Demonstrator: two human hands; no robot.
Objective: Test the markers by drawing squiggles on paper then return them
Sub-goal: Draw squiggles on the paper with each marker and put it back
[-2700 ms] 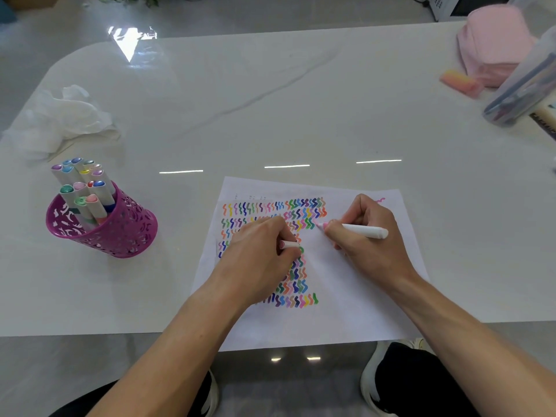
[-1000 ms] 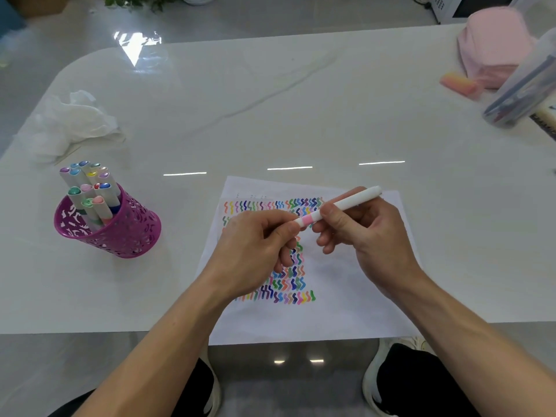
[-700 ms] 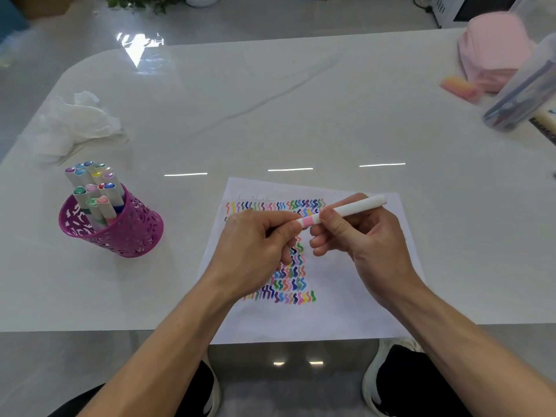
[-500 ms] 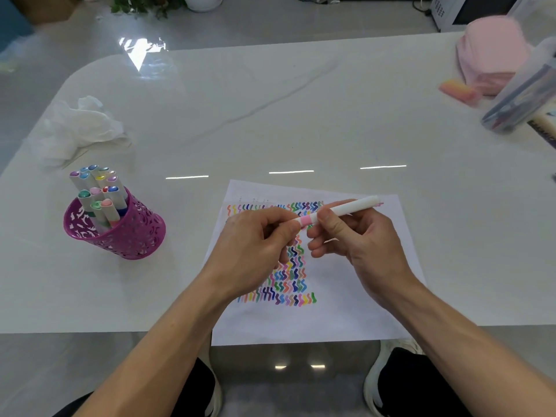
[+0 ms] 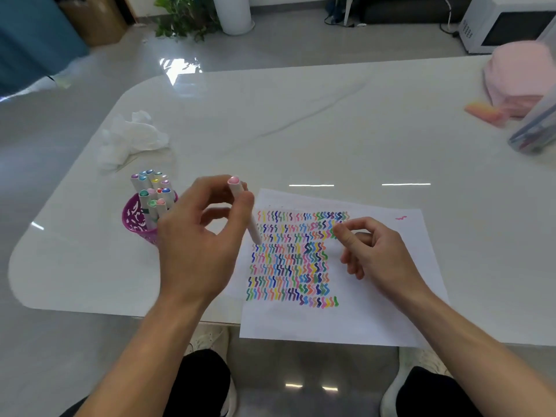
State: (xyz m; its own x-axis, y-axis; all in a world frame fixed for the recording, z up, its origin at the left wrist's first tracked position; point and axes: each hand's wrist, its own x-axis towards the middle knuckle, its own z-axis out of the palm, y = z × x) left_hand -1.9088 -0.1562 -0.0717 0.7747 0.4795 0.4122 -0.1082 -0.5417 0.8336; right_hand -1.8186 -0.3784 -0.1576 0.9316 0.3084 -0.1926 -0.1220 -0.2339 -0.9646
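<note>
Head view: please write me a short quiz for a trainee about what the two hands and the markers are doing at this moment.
1. True or false: the left hand grips the pink-capped marker, and the right hand holds nothing.
2. Where does the purple marker cup stand? A) left of the paper B) on the paper C) right of the paper
3. Fill in: the lone pink squiggle lies near the paper's upper ___ corner.

Key: 1 true; 2 A; 3 right.
</note>
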